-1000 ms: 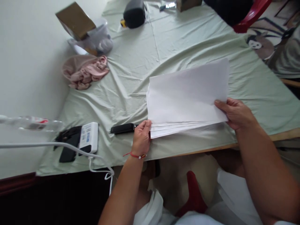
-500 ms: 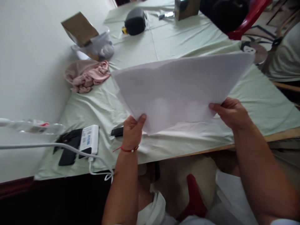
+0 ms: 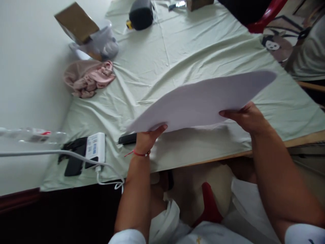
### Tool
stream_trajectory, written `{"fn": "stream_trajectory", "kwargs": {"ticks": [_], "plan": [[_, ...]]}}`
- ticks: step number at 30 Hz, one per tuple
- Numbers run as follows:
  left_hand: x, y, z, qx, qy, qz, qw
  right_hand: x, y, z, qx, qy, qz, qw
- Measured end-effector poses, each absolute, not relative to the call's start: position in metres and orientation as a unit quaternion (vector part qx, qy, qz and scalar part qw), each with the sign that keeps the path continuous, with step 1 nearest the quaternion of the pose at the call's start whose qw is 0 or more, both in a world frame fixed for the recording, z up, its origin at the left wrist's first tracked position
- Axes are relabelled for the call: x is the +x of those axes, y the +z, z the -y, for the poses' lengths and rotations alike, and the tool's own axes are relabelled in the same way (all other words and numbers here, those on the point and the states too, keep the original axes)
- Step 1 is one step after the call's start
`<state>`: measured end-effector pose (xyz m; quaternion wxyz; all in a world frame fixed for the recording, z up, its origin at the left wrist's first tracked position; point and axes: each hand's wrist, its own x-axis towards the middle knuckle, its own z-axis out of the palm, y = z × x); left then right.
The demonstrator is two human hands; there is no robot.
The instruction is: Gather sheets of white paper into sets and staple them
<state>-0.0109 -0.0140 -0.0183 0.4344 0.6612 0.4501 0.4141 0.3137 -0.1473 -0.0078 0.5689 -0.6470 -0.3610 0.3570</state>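
Note:
A large white sheet of paper [image 3: 195,98], bowed along its length, is held above the cloth-covered table. My left hand [image 3: 149,137] grips its near left part, thumb on top and the fingers hidden beneath. At the near right edge my right hand [image 3: 245,117] pinches it the same way. The far right corner of the paper rises and the left end dips low. Just left of my left hand, a black oblong object [image 3: 127,139] lies on the pale green tablecloth [image 3: 142,81], partly covered by the hand.
At left are a white power strip [image 3: 95,147], a dark phone [image 3: 75,161], a clear plastic bottle [image 3: 38,135] and a white cable [image 3: 76,159]. Pink cloth [image 3: 91,78] and a cardboard box [image 3: 76,23] sit by the wall. A black case [image 3: 141,15] stands farther back.
The paper has gone from nearly flat and spread out to bowed, with its left end tipped down. Both hands keep their grip on it; the left has shifted slightly right.

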Motion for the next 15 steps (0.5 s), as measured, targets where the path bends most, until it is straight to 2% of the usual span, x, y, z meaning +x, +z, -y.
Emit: {"fn": "stream_trajectory", "kwargs": {"ticks": [4,15], "plan": [[-0.006,-0.033,0.010,0.671,0.410,-0.419,0.453,0.318,-0.014,0.147,-0.646,0.359,0.388,0.551],[-0.014,-0.051,0.003,0.719,0.378,-0.407,0.417,0.325,-0.021,0.147,-0.687,0.320,0.407,0.509]]}}
